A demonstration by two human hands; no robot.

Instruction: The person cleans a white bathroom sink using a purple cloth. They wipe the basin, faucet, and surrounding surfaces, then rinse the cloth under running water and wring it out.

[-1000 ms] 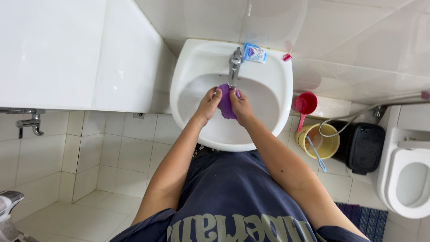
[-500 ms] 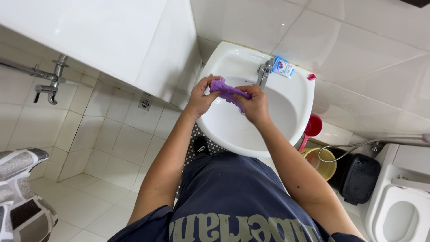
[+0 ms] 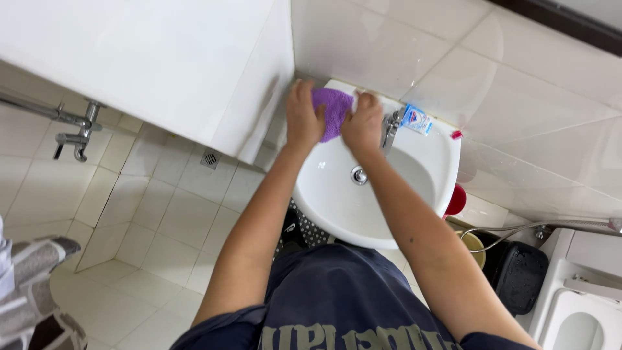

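Note:
Both hands hold a purple cloth (image 3: 332,110) over the back left rim of a white wash basin (image 3: 337,201). My left hand (image 3: 303,118) grips the cloth's left side. My right hand (image 3: 363,123) grips its right side, just left of the chrome tap (image 3: 391,129). The cloth is bunched between the two hands, close to the white tiled wall.
A small blue and white tube (image 3: 415,119) lies on the basin's back rim. A red cup (image 3: 456,201), a yellow bucket (image 3: 476,246) and a black bin (image 3: 521,275) stand right of the basin. A toilet (image 3: 583,311) is at far right. A wall tap (image 3: 74,133) and floor drain (image 3: 210,158) are at left.
Both hands lifted the purple cloth from inside the bowl up to the basin's back left rim. The head view swung left and closer to the wall.

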